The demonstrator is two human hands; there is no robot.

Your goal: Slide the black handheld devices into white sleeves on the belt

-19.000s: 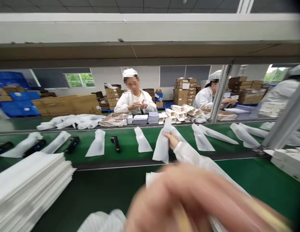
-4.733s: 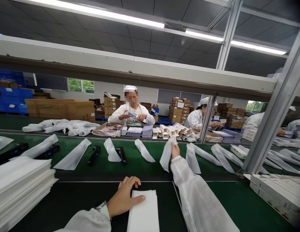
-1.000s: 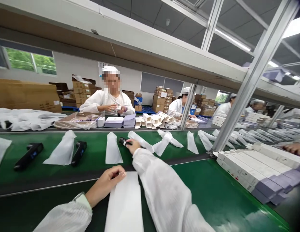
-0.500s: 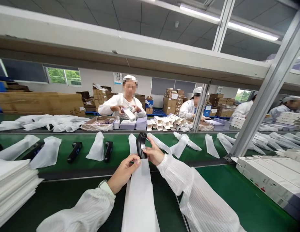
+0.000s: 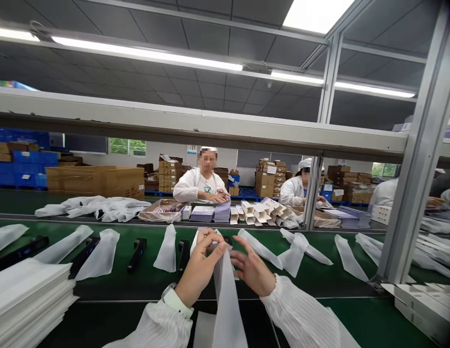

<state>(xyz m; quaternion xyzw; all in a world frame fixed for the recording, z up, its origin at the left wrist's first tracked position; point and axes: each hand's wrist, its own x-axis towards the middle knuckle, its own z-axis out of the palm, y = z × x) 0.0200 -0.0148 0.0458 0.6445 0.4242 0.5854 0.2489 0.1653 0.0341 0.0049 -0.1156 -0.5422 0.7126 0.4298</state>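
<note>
L grip point(image 5: 200, 265) pinches the mouth of a long white foam pouch point(image 5: 227, 299), held up over the green table point(image 5: 355, 319). Pouch's long axis runs up-down, mouth at top. Tip of a black handheld device point(image 5: 228, 239) shows at the mouth. R grip point(image 5: 252, 271) is slack w/ fingers spread, just beside the pouch's R edge.
</note>
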